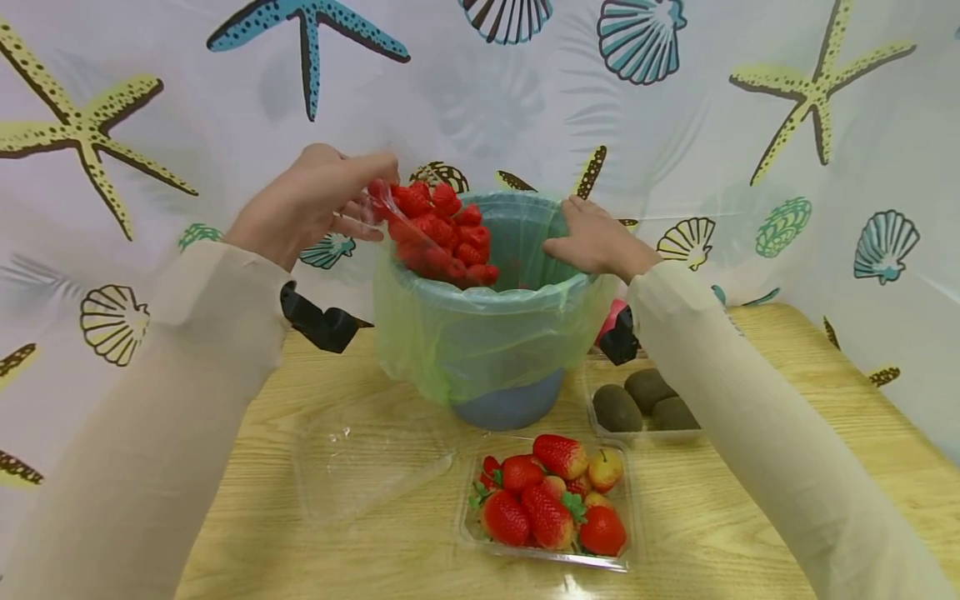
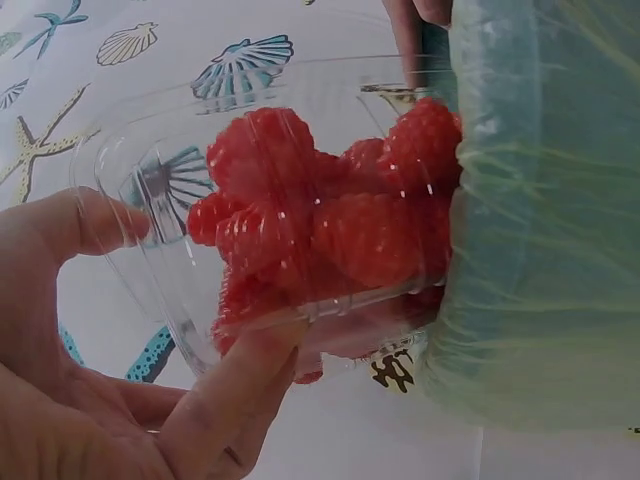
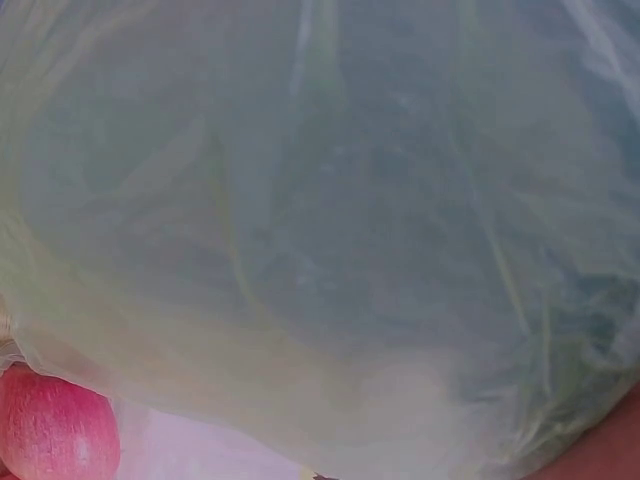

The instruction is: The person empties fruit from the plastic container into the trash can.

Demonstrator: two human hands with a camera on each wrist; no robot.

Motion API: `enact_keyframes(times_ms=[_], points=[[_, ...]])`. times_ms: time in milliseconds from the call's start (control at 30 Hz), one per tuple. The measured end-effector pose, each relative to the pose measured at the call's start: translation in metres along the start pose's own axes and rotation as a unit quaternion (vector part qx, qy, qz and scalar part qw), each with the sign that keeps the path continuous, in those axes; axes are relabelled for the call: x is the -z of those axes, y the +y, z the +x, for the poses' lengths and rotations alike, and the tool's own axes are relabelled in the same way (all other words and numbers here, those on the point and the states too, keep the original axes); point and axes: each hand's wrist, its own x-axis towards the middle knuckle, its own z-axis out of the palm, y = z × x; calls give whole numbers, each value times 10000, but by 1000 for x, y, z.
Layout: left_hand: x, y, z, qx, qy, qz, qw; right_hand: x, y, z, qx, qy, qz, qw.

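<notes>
My left hand [image 1: 322, 196] holds a clear plastic container [image 2: 175, 270] of raspberries [image 2: 365, 240], thumb on one side and fingers on the other. The container is tipped, its raspberries leaning over the left rim of a blue bin [image 1: 510, 404]. A thin yellow-green bag [image 1: 517, 333] lines the bin and folds down over its outside. My right hand [image 1: 600, 237] grips the bin's right rim through the bag, the thumb toward the inside. In the right wrist view the bag [image 3: 300, 250] fills most of the picture.
In front of the bin stands a clear tray of strawberries [image 1: 551, 512] and small yellow-red fruit [image 1: 603, 469]. An empty clear container [image 1: 367, 458] lies to its left. Kiwis [image 1: 617, 408] in a tray and a pink-red apple [image 3: 58, 425] are at right. A patterned cloth [image 1: 480, 108] hangs behind.
</notes>
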Motion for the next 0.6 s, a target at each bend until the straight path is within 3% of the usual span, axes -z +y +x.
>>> enact_keyframes(times_ms=[300,600], points=[[-8,10,-4,-264,114,591,9978,0,1,1,45,41,9,10000],[-20,13,-6,-556,467,1174,9904,-1,0,1,55,73,45,9999]])
